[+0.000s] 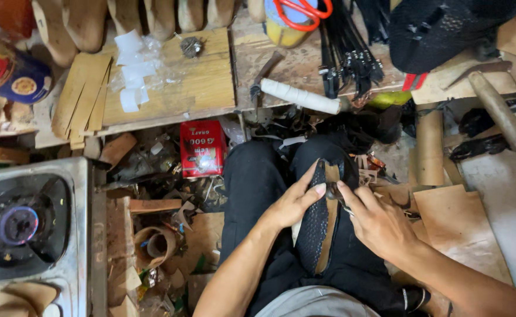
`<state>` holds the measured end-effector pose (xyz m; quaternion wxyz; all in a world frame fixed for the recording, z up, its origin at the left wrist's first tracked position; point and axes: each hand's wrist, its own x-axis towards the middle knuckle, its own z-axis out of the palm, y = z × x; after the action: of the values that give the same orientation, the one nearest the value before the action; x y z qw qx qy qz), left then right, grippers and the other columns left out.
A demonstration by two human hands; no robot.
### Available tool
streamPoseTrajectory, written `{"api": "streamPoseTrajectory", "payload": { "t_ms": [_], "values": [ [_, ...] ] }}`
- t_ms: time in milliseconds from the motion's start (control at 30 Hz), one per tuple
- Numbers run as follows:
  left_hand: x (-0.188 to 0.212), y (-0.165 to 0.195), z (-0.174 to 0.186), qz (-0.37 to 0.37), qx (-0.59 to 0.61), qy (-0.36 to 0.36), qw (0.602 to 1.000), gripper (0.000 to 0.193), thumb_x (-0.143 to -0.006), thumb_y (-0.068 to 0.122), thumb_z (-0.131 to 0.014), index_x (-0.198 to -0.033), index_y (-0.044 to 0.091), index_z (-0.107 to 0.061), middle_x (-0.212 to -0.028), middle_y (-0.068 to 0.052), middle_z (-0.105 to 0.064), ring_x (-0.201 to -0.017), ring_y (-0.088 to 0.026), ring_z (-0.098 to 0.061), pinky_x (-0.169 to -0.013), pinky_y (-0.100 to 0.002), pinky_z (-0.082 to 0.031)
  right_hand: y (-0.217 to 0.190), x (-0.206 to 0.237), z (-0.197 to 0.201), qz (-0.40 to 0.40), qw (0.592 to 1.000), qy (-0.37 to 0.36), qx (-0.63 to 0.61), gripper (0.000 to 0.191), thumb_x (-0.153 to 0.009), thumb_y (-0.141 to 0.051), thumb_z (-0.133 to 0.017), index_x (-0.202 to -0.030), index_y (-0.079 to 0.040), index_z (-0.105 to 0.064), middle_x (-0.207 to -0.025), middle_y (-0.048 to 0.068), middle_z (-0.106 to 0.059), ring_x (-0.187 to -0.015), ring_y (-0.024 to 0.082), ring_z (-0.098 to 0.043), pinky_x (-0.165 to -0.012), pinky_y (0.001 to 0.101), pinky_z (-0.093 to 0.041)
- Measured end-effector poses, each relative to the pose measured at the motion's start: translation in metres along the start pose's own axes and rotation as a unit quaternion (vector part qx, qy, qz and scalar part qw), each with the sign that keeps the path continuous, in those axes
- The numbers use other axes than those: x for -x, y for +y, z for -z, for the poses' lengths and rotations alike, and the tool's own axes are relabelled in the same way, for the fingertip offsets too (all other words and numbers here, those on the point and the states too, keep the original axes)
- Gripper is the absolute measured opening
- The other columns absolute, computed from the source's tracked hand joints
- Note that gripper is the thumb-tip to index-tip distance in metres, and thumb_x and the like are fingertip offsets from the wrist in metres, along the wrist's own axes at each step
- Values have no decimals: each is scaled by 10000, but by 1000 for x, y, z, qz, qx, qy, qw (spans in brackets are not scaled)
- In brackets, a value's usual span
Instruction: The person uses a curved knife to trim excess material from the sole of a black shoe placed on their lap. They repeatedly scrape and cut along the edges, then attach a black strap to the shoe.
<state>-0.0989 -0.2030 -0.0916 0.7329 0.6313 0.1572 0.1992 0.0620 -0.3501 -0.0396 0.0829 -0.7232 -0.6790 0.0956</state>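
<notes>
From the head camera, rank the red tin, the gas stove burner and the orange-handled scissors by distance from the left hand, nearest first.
1. The red tin, on the floor just up and left of the left hand.
2. The orange-handled scissors, on the workbench at the top edge, well above the hand.
3. The gas stove burner, at the far left of the picture.

A gas stove with a lit burner sits at the lower left, and a red tin stands just under the front edge of the wooden workbench. On the workbench lie thin wooden strips near its left edge, white paper scraps, a white-wrapped hammer and black straps, with orange-handled scissors at the back edge. A wooden mallet handle rests at the right, and cardboard offcuts lie on the floor.
</notes>
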Motion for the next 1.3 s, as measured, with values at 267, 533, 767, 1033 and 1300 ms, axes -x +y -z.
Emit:
{"api": "streamPoseTrajectory", "payload": {
  "t_ms": [267, 533, 767, 1033, 1300],
  "values": [
    [-7, 17, -44, 111, -191, 68, 973, 744, -949, 224, -557, -1611, 38, -272, -998, -254, -706, -858, -328, -718, -812, -408, -554, 27, -11, 56, -1, 992, -82, -93, 714, -746, -37, -629, -1443, -52, -473, -1106, 169, -636, -962, 375, -673, -786, 479, -547],
    [1, 1, -31, 25, -29, -11, 999, 758, -996, 251, -574, -1622, 3, -224, -1433, -241, -571, -1340, -296, -561, -1135, -363, -403, 5, 12, 47, 36, 972, -91, 215, 770, -787, -57, -621, -1520, -4, -390, -1013, 153, -564, -750, 309, -723, -604, 390, -603],
    [3, 5, -31, 14, -137, 64, 988, 658, -1066, 327, -477, -1599, -9, -288, -1488, -290, -534, -1428, -366, -500, -1173, -387, -366, -3, 16, 19, -79, 995, 24, -49, 639, -855, -166, -661, -1478, -119, -528, -1069, 142, -630, -758, 371, -679, -635, 459, -569],
    [-9, 25, -58, 96, -242, 69, 963, 726, -970, 303, -521, -1596, 22, -285, -1338, -299, -619, -1254, -415, -610, -1063, -409, -474, 25, 7, 65, -50, 992, -112, 21, 715, -789, -92, -643, -1482, -87, -468, -1075, 153, -607, -819, 357, -692, -719, 449, -570],
    [-17, 7, -32, 34, -88, 28, 995, 652, -1068, 315, -460, -1619, 14, -283, -1480, -257, -551, -1390, -301, -529, -1160, -360, -371, 0, 16, 14, -59, 996, -5, 71, 700, -879, -143, -615, -1540, -35, -410, -1054, 153, -592, -789, 353, -691, -665, 429, -580]
  ]
}}
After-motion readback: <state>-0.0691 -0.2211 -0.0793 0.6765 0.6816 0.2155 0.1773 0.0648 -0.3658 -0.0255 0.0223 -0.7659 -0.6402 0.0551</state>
